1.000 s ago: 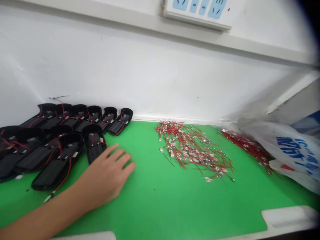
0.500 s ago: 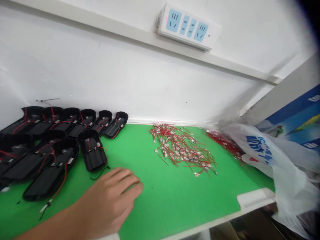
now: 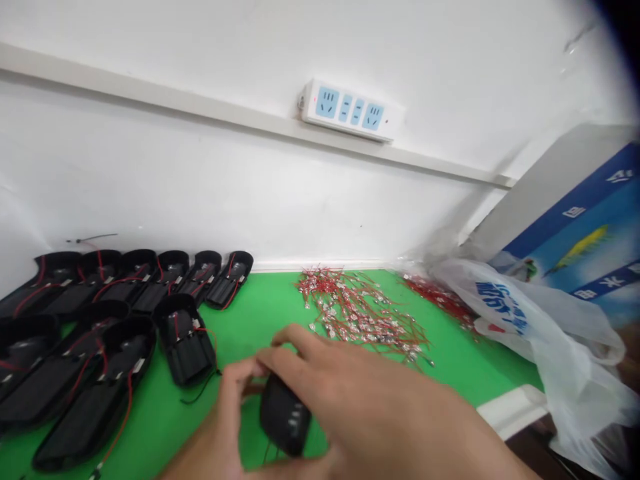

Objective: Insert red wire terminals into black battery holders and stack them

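Observation:
A black plastic casing is held between my two hands above the green mat, close to the front. My left hand curls round its left side, with the fingers at its upper end. From the right, my right hand reaches over the casing with bent fingers and covers much of it. A row of small light marks shows on the casing's outer face, and thin dark wires hang beneath it. The nearest loose piece is an open black shell with red and black wires, left of my left hand.
More black shells with red wires stand in rows at the left. Red wires with small metal pieces lie spread at the back. A white plastic bag and a printed box are at the right. A power strip hangs on the wall.
My right hand has come into view, and a black casing is now between both hands. The scene sits lower in view as the camera has tilted up.

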The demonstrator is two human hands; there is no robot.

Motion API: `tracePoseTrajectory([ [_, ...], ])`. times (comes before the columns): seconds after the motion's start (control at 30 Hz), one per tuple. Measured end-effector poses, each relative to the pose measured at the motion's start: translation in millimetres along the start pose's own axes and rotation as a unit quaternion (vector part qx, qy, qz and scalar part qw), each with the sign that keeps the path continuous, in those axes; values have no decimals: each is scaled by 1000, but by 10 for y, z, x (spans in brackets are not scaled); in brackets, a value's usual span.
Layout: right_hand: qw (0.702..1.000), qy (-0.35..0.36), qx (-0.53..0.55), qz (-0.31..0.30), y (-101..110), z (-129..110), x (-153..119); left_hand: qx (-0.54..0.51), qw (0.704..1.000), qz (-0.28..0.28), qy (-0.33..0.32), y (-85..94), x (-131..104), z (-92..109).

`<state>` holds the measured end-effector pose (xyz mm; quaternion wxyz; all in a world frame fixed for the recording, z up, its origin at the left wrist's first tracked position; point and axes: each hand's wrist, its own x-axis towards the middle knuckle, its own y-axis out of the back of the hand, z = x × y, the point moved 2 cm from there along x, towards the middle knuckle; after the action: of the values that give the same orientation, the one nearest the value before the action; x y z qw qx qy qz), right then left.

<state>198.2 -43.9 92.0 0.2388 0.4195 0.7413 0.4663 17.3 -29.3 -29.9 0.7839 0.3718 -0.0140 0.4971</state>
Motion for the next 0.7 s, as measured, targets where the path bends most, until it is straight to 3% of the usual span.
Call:
tracePoseTrajectory([
  [0.07, 989, 42, 137, 39, 103, 156, 122, -58, 996, 39, 53, -34, 9, -104],
  [0.13, 962, 26, 247, 113, 188, 515, 235, -61, 993, 49, 90, -31, 22, -140],
  [0.17, 958, -16, 244, 149, 209, 742, 296, -45, 993, 49, 101, -19, 29, -136],
  [0.23, 961, -119, 131, 211, 210, 1191, 408, -10, 993, 44, 109, 9, 39, -114],
  [0.27, 960, -172, 53, 212, 185, 1385, 452, 4, 993, 42, 109, 19, 42, -107],
  [0.33, 958, -209, 6, 195, 103, 1666, 507, 30, 993, 39, 105, 21, 40, -123],
  [0.53, 950, -266, -56, 153, -143, 1924, 490, 93, 993, 50, 50, -36, 19, -279],
  [0.7, 936, -301, -79, 163, -268, 1990, 566, 139, 989, 47, 11, -9, 47, -207],
])
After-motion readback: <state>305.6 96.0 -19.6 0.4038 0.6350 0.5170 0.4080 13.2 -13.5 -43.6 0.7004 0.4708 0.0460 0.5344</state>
